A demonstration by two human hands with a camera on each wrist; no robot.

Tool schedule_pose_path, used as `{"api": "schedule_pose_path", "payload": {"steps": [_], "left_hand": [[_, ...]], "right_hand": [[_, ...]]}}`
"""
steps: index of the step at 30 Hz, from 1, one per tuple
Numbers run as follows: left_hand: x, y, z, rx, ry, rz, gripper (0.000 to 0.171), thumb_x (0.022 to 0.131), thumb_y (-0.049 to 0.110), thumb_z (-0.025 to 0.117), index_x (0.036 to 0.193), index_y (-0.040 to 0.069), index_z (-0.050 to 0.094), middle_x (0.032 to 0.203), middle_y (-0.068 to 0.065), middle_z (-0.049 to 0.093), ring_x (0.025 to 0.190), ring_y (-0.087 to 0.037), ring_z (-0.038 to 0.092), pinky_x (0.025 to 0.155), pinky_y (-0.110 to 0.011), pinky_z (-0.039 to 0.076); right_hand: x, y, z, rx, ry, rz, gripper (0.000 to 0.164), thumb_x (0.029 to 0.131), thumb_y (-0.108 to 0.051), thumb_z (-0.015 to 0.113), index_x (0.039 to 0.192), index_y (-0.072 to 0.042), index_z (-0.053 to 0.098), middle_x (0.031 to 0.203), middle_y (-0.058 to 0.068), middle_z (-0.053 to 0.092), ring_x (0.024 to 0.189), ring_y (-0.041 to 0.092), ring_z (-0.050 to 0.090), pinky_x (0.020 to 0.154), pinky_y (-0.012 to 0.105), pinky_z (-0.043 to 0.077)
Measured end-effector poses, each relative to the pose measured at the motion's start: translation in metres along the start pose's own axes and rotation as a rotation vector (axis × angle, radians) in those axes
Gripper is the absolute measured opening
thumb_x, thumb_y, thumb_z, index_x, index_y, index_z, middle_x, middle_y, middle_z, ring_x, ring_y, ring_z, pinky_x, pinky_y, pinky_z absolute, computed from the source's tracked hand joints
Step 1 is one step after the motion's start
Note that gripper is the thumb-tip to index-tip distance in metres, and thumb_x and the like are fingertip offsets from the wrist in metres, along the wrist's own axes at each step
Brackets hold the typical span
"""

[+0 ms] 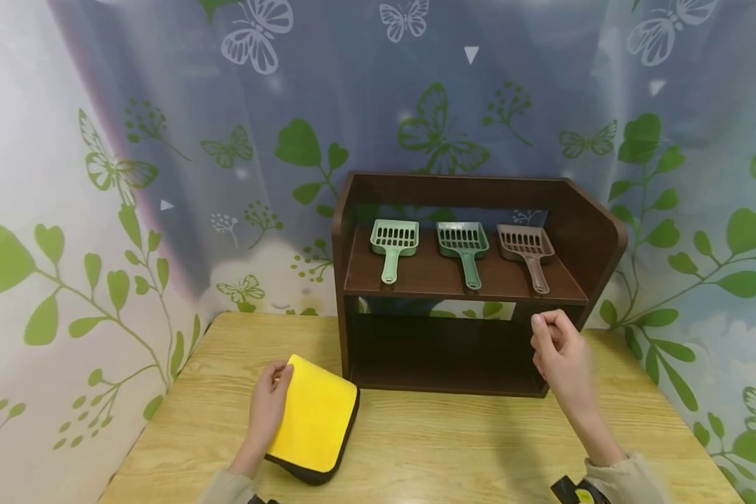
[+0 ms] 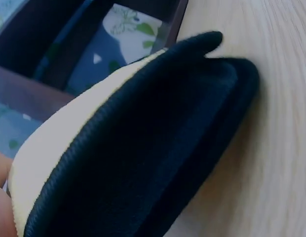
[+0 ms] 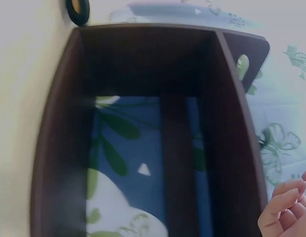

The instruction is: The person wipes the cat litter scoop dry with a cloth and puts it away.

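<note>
My left hand (image 1: 269,406) pinches the edge of a folded yellow and black cloth (image 1: 315,420), thumb lying over its yellow face. In the left wrist view the black inner side of the cloth (image 2: 143,133) opens between its folds, close over the table. My right hand (image 1: 563,360) is raised before the right end of a dark brown shelf (image 1: 466,287), fingers curled, with nothing seen in them. On the upper board lie a light green litter scoop (image 1: 390,253), a darker green scoop (image 1: 470,269) and a brown scoop (image 1: 534,269), handles toward me.
The shelf stands on a light wooden table (image 1: 428,448) against a patterned curtain (image 1: 378,98) with leaves and butterflies. Its tall side panel (image 1: 582,245) rises beside the brown scoop. Nothing shows inside the lower compartment (image 3: 148,64).
</note>
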State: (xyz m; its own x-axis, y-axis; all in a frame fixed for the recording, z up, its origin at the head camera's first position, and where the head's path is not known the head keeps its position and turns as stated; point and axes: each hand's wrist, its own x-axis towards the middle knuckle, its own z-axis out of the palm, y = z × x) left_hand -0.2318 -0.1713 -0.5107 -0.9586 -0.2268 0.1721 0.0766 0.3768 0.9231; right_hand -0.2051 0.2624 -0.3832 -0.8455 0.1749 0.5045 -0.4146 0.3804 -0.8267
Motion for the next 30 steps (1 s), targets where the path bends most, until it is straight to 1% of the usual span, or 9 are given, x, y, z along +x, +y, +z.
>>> {"api": "schedule_pose_path", "payload": {"steps": [5, 8, 12, 15, 19, 22, 26, 28, 30], "left_hand": [[0.0, -0.016, -0.013, 0.066, 0.014, -0.089, 0.045, 0.111, 0.027, 0.041, 0.133, -0.01, 0.051, 0.128, -0.032, 0.055, 0.112, -0.043, 0.056, 0.092, -0.051, 0.048], [0.001, -0.024, -0.021, 0.126, 0.004, -0.128, 0.045, 0.11, 0.026, 0.043, 0.134, -0.012, 0.049, 0.128, -0.035, 0.055, 0.114, -0.047, 0.056, 0.092, -0.056, 0.047], [0.002, -0.033, -0.032, 0.182, -0.053, -0.194, 0.046, 0.104, 0.023, 0.049, 0.134, -0.012, 0.048, 0.127, -0.037, 0.054, 0.104, -0.044, 0.061, 0.083, -0.05, 0.052], [-0.001, -0.038, -0.039, 0.21, -0.099, -0.224, 0.049, 0.102, 0.023, 0.053, 0.135, -0.012, 0.046, 0.129, -0.039, 0.054, 0.104, -0.044, 0.062, 0.081, -0.048, 0.054], [-0.005, -0.041, -0.044, 0.216, -0.117, -0.237, 0.049, 0.1, 0.02, 0.054, 0.134, -0.014, 0.047, 0.128, -0.039, 0.054, 0.106, -0.045, 0.061, 0.084, -0.049, 0.053], [-0.006, -0.042, -0.046, 0.217, -0.11, -0.23, 0.047, 0.101, 0.018, 0.054, 0.134, -0.013, 0.047, 0.129, -0.038, 0.055, 0.109, -0.046, 0.06, 0.087, -0.051, 0.052], [-0.005, -0.038, -0.047, 0.23, -0.058, -0.163, 0.041, 0.101, 0.015, 0.053, 0.132, -0.012, 0.051, 0.126, -0.034, 0.058, 0.113, -0.046, 0.059, 0.092, -0.055, 0.05], [-0.005, -0.033, -0.046, 0.232, -0.02, -0.125, 0.037, 0.101, 0.013, 0.053, 0.129, -0.01, 0.055, 0.122, -0.03, 0.061, 0.11, -0.044, 0.061, 0.09, -0.051, 0.051], [-0.006, -0.027, -0.043, 0.24, 0.009, -0.078, 0.031, 0.101, 0.012, 0.055, 0.125, -0.007, 0.06, 0.117, -0.025, 0.065, 0.105, -0.04, 0.063, 0.082, -0.045, 0.053]], "right_hand": [[-0.021, 0.013, 0.014, 0.031, -0.042, 0.036, 0.019, 0.107, -0.017, 0.054, 0.095, -0.001, 0.055, 0.055, -0.002, 0.04, 0.038, 0.006, 0.034, 0.036, 0.027, 0.031], [-0.032, 0.022, 0.021, 0.025, -0.06, 0.073, 0.021, 0.106, -0.02, 0.056, 0.093, -0.004, 0.055, 0.056, -0.003, 0.04, 0.04, 0.006, 0.034, 0.037, 0.027, 0.032], [-0.045, 0.031, 0.029, -0.031, -0.104, 0.13, 0.024, 0.105, -0.026, 0.058, 0.09, -0.008, 0.057, 0.055, -0.003, 0.041, 0.041, 0.007, 0.036, 0.039, 0.027, 0.034], [-0.054, 0.038, 0.033, -0.118, -0.167, 0.166, 0.025, 0.105, -0.029, 0.059, 0.088, -0.011, 0.057, 0.054, -0.003, 0.041, 0.041, 0.008, 0.037, 0.041, 0.027, 0.035], [-0.062, 0.044, 0.035, -0.197, -0.248, 0.198, 0.027, 0.104, -0.032, 0.06, 0.087, -0.011, 0.058, 0.053, -0.003, 0.042, 0.041, 0.008, 0.039, 0.044, 0.027, 0.037], [-0.065, 0.048, 0.036, -0.215, -0.271, 0.214, 0.027, 0.104, -0.032, 0.06, 0.087, -0.011, 0.058, 0.054, -0.004, 0.044, 0.041, 0.008, 0.04, 0.043, 0.026, 0.038], [-0.067, 0.051, 0.037, -0.223, -0.272, 0.237, 0.026, 0.104, -0.032, 0.06, 0.088, -0.011, 0.058, 0.055, -0.003, 0.046, 0.041, 0.009, 0.041, 0.043, 0.026, 0.037], [-0.067, 0.052, 0.036, -0.224, -0.276, 0.247, 0.026, 0.104, -0.031, 0.06, 0.088, -0.011, 0.058, 0.055, -0.002, 0.047, 0.04, 0.009, 0.041, 0.043, 0.025, 0.037], [-0.068, 0.052, 0.036, -0.229, -0.279, 0.252, 0.023, 0.104, -0.029, 0.06, 0.09, -0.011, 0.059, 0.056, -0.001, 0.049, 0.04, 0.008, 0.041, 0.043, 0.025, 0.037]]}}
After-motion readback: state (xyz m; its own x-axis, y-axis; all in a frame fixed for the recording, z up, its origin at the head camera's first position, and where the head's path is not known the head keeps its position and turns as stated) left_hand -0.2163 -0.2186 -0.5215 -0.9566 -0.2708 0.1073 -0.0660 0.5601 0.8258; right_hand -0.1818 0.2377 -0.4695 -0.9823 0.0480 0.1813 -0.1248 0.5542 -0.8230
